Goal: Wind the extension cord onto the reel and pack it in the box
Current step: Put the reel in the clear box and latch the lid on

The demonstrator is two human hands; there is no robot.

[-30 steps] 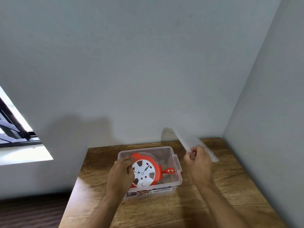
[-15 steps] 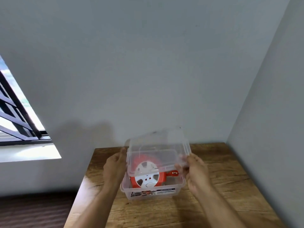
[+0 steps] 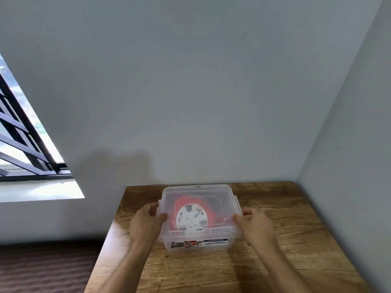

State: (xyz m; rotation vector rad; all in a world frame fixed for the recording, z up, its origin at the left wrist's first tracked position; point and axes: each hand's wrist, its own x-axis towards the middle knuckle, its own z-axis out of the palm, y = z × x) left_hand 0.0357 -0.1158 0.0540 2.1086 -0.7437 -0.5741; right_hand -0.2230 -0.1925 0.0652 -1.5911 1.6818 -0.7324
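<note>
My left hand grips the left end of the clear lid, thumb on top and fingers curled over the rim; my right hand holds the opposite end the same way. The lid lies flat over the transparent box, apparently level and lined up with the rim below, though I cannot tell whether it has clicked home. Through the lid I see the orange and white reel standing inside the box; the cord itself is too blurred by the plastic to make out. The box sits on the wooden worktop, closer to the far edge than to the near one and roughly midway between the left and right edges.

As I judge it, the step in hand is closing the box, and the task is nearly finished. To do it well I would press evenly with both thumbs at the ends, then run pressure along the long edges so no corner stays proud. The side latches look like they should be snapped over last. One risk is the reel's handle fouling the lid and leaving it raised
</note>
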